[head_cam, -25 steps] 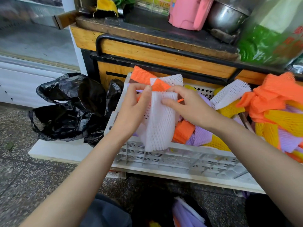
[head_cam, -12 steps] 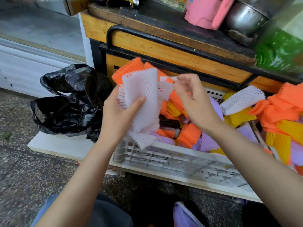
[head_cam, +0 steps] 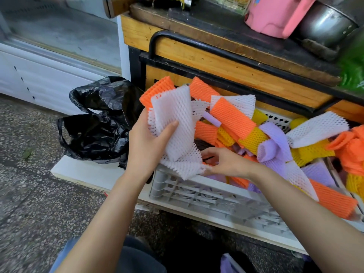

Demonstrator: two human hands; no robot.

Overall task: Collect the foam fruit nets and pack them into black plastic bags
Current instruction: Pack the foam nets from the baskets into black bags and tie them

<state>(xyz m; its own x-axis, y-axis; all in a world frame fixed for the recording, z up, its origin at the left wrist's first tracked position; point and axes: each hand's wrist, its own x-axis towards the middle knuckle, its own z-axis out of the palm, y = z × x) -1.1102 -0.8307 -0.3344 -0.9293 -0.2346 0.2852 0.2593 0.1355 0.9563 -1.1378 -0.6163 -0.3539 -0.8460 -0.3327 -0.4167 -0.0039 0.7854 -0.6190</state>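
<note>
My left hand (head_cam: pixel 146 146) grips a stack of white foam nets (head_cam: pixel 173 123) with an orange net (head_cam: pixel 155 91) behind them, held above the left end of a white plastic crate (head_cam: pixel 197 194). My right hand (head_cam: pixel 222 162) reaches into the crate just right of the stack, fingers curled around the lower end of the white nets. The crate is full of orange, yellow, purple and white foam nets (head_cam: pixel 256 134). A crumpled black plastic bag (head_cam: pixel 98 123) lies on the white board to the left of the crate.
A wooden counter with a black metal rail (head_cam: pixel 226 56) rises behind the crate, carrying a pink jug (head_cam: pixel 275 14) and a steel pot (head_cam: pixel 325 24). More orange nets (head_cam: pixel 352 150) pile up at the right. The floor is speckled stone (head_cam: pixel 39 194). A white-framed glass cabinet (head_cam: pixel 49 56) stands left.
My right hand dropped from beside the raised stack down to its lower end in the crate. My left hand kept the white nets and stayed raised; the view shifted.
</note>
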